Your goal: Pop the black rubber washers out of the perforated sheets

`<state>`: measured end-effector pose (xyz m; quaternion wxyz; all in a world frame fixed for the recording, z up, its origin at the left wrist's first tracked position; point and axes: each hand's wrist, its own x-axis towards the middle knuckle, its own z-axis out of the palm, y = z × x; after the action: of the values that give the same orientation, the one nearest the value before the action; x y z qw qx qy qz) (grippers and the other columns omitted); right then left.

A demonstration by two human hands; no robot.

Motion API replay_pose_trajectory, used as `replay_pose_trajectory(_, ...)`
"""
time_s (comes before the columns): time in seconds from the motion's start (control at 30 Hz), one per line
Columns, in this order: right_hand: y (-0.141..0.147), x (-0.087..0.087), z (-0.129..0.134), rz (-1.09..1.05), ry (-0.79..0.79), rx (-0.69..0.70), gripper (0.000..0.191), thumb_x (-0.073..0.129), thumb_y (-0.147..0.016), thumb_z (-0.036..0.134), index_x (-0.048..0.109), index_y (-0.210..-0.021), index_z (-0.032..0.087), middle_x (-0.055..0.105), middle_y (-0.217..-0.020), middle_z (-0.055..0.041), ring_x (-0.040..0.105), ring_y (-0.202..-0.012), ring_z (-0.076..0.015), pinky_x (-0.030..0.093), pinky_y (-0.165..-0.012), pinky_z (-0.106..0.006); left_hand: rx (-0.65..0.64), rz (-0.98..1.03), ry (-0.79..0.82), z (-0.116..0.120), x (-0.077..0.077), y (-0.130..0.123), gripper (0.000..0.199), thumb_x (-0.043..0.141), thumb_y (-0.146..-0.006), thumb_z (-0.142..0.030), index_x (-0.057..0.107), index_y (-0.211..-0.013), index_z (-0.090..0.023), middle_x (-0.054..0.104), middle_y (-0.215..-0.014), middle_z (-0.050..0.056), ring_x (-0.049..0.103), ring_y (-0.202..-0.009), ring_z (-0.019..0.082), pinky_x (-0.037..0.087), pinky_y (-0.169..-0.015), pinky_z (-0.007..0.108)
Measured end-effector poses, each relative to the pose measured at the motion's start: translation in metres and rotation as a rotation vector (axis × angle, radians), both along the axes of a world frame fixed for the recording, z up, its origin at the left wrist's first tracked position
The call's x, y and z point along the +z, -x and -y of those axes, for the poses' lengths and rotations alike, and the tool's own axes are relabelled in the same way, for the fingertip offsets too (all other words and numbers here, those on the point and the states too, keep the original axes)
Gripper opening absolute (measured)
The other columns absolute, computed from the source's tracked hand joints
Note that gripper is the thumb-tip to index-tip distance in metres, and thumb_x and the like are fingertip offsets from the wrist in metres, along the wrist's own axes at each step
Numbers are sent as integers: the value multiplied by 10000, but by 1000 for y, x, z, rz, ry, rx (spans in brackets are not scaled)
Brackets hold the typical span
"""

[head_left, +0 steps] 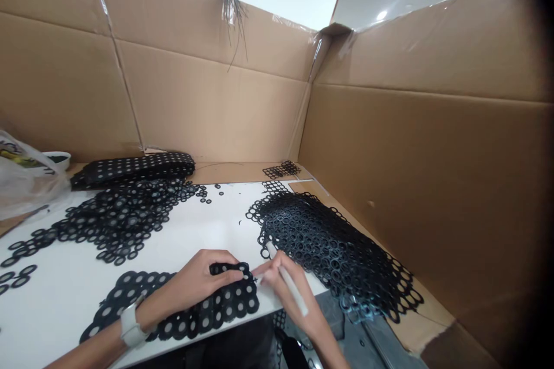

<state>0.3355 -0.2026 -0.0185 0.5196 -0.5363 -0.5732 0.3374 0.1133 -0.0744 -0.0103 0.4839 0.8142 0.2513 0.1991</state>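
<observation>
My left hand (212, 276), with a white-banded watch (132, 323) on its wrist, grips the upper right edge of a black sheet of joined rings with pale centers (227, 298). That edge is folded up between thumb and fingers. Close by on the right, my right hand (283, 279) is closed around a white pen-like stick (294, 291), which slants across the palm. Its fingertips are at the sheet's right edge, by a small dark bit; whether they pinch anything there is too blurred to tell. The sheet lies along the white table's (203, 236) front edge.
Loose black rings (125, 213) are heaped at left, before a folded dotted black bundle (138, 167). Linked black ring netting (329, 242) is piled at right. A plastic bag (30, 184) and bowl (58, 158) stand far left. Cardboard walls (208, 97) enclose the table.
</observation>
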Motion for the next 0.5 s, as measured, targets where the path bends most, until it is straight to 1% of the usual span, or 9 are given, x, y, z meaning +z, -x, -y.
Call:
replay_pose_trajectory(0.03, 7, 1, -2, 37, 14, 4, 453, 750, -957, 536, 438, -814, 241, 608, -779, 7, 535, -724, -172, 417, -699, -283, -5, 12, -12, 1, 1, 0, 369, 634, -1037, -579, 801, -1069, -252, 795, -1073, 21, 716, -1034, 232, 506, -945, 299)
replay_pose_trajectory(0.07, 14, 2, -4, 76, 22, -8, 454, 805, -907, 447, 412, -811, 242, 558, -770, 31, 499, -719, -157, 393, -695, -268, 1, 16, -28, 1, 2, 1, 381, 579, -1066, -579, 781, -1154, -269, 791, -1132, 24, 718, -1072, 233, 505, -976, 306)
replay_pose_trajectory(0.1, 20, 4, -6, 116, 20, -33, 450, 810, -882, 373, 385, -808, 244, 503, -757, 50, 449, -701, -141, 363, -678, -256, 22, 7, -49, 0, 3, 4, 395, 531, -1085, -580, 748, -1230, -283, 783, -1175, 26, 717, -1097, 234, 502, -1001, 315)
replay_pose_trajectory(0.17, 25, 6, -9, 191, -1, -94, 396, 742, -893, 287, 357, -812, 246, 422, -741, 66, 379, -687, -131, 320, -658, -249, 92, -59, -91, -4, 6, 17, 414, 473, -1101, -589, 688, -1308, -302, 775, -1182, 28, 720, -1090, 243, 503, -1007, 333)
replay_pose_trajectory(0.23, 24, 7, -10, 219, -22, -129, 350, 691, -917, 268, 353, -832, 248, 411, -751, 65, 377, -692, -135, 321, -667, -253, 162, -155, -112, -10, 10, 41, 421, 447, -1104, -600, 677, -1319, -320, 783, -1146, 23, 728, -1068, 256, 507, -1000, 346)
replay_pose_trajectory(0.3, 18, 7, -9, 230, -30, -144, 328, 680, -936, 285, 365, -853, 250, 422, -763, 61, 391, -693, -141, 329, -672, -258, 225, -221, -98, -16, 12, 73, 428, 449, -1095, -618, 708, -1290, -339, 795, -1134, 15, 729, -1104, 273, 508, -1027, 356)
replay_pose_trajectory(0.37, 12, 5, -8, 244, -20, -141, 309, 682, -949, 302, 386, -876, 251, 440, -769, 57, 407, -690, -148, 334, -668, -261, 320, -208, -54, -17, 14, 107, 444, 489, -1066, -652, 756, -1222, -333, 805, -1167, 19, 718, -1180, 294, 497, -1097, 374)
replay_pose_trajectory(0.43, 8, 2, -8, 265, -13, -122, 292, 688, -955, 311, 408, -899, 251, 462, -775, 53, 428, -691, -155, 342, -663, -260, 445, -145, 48, -10, 15, 136, 485, 539, -1031, -690, 762, -1248, -317, 808, -1226, 39, 703, -1252, 314, 475, -1169, 405)
replay_pose_trajectory(0.5, 6, -2, -8, 289, -18, -102, 286, 687, -968, 328, 416, -917, 252, 450, -767, 60, 433, -672, -153, 341, -650, -258, 545, -81, 202, 2, 17, 157, 541, 577, -1009, -708, 719, -1345, -309, 773, -1356, 69, 664, -1349, 330, 477, -1197, 442)
